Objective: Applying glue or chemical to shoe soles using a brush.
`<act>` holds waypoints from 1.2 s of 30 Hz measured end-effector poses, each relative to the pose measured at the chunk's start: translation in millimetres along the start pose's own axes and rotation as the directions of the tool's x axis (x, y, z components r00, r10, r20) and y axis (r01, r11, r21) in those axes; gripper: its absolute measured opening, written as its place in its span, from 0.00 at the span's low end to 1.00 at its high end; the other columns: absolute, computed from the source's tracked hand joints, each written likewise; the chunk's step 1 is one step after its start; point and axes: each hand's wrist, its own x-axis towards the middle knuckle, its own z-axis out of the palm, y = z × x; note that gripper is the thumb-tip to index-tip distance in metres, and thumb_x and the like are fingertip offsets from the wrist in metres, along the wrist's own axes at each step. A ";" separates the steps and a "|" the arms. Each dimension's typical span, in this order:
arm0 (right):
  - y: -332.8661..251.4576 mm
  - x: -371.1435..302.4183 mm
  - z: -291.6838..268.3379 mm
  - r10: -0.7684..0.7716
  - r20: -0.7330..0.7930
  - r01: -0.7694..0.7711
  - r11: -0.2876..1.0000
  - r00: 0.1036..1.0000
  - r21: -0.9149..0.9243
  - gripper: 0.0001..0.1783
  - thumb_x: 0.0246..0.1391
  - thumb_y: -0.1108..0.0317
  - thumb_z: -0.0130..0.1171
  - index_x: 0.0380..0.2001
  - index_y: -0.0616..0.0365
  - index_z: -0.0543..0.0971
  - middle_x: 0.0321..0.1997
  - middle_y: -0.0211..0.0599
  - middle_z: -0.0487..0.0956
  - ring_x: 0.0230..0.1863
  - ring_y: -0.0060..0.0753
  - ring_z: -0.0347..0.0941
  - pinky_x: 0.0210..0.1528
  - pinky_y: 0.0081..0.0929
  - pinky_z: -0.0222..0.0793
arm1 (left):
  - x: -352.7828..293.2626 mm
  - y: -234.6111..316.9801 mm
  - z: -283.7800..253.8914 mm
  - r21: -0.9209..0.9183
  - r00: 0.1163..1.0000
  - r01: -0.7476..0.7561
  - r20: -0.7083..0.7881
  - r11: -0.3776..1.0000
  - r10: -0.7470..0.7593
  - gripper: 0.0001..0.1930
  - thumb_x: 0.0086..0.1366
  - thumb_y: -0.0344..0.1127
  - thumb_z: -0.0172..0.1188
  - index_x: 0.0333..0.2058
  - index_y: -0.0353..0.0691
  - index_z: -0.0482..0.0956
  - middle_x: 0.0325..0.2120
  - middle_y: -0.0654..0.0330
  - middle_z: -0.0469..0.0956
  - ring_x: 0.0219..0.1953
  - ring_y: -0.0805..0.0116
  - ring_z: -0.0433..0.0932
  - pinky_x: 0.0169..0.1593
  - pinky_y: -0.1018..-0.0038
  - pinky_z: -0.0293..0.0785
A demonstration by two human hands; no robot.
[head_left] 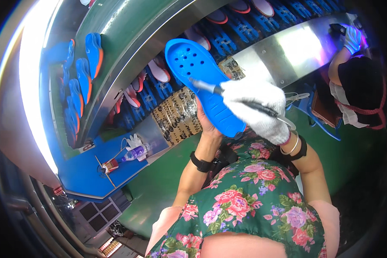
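In my left hand [205, 118], which is bare, lies a blue shoe sole [192, 58], gripped from beneath near its middle. Its wider end has a cluster of small round holes and points up and left. A white knitted glove covers my right hand [258, 105]. Its fingers close round a slim brush [208, 87] with a dark handle and a pale grey tip. That tip is over the sole's inner face, just below the holes; whether it touches I cannot tell. A clear tube-like piece shows at the handle's rear end.
Ahead, blue racks [245, 32] carry several pink-edged shoe parts along a metal-edged conveyor. More blue soles with orange edges [84, 79] rest on the green belt at left. A bottle [134, 152] lies on the blue table [84, 176]. At far right, a co-worker's gloved hand [352, 39] works.
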 end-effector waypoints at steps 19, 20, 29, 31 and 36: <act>6.1 -15.8 -10.3 -0.260 0.280 0.259 0.965 0.924 0.042 0.10 0.47 0.72 0.73 0.35 0.52 0.87 0.38 0.35 0.86 0.38 0.37 0.83 0.42 0.33 0.79 | 15.0 14.6 9.1 -0.375 0.984 0.105 0.175 0.921 -0.041 0.50 0.59 0.78 0.54 0.70 0.49 0.60 0.61 0.39 0.70 0.55 0.38 0.76 0.57 0.42 0.74; 13.6 -14.6 -12.8 -0.173 0.209 0.168 0.985 0.962 0.042 0.11 0.47 0.71 0.72 0.37 0.51 0.86 0.39 0.35 0.86 0.38 0.38 0.83 0.43 0.33 0.79 | 13.9 15.0 14.1 -0.379 0.984 0.105 0.173 0.920 -0.041 0.50 0.59 0.78 0.54 0.70 0.49 0.60 0.61 0.39 0.70 0.55 0.38 0.76 0.57 0.42 0.74; 18.1 -27.2 -13.7 0.051 0.279 -0.085 0.990 0.959 0.111 0.09 0.47 0.70 0.74 0.34 0.54 0.87 0.37 0.36 0.87 0.40 0.33 0.84 0.45 0.30 0.79 | 5.8 26.8 15.0 -0.287 0.981 0.151 0.162 0.946 -0.107 0.57 0.55 0.80 0.56 0.71 0.43 0.56 0.58 0.35 0.70 0.51 0.36 0.78 0.51 0.46 0.80; 17.7 -22.9 -16.7 -0.132 0.295 0.132 0.991 0.946 0.018 0.10 0.49 0.71 0.72 0.37 0.54 0.87 0.40 0.37 0.86 0.41 0.38 0.83 0.46 0.32 0.79 | 6.5 29.4 -1.0 -0.224 0.973 0.170 0.190 0.960 -0.128 0.57 0.54 0.79 0.56 0.71 0.41 0.56 0.58 0.34 0.70 0.51 0.38 0.78 0.52 0.47 0.81; 0.3 -41.3 -15.8 -0.185 0.426 0.158 0.982 0.885 0.099 0.13 0.45 0.74 0.73 0.37 0.52 0.87 0.40 0.39 0.86 0.39 0.38 0.83 0.40 0.33 0.79 | 14.4 37.2 -13.6 -0.054 0.970 0.190 0.164 0.980 -0.179 0.55 0.53 0.71 0.66 0.68 0.37 0.58 0.54 0.37 0.69 0.51 0.44 0.73 0.53 0.51 0.77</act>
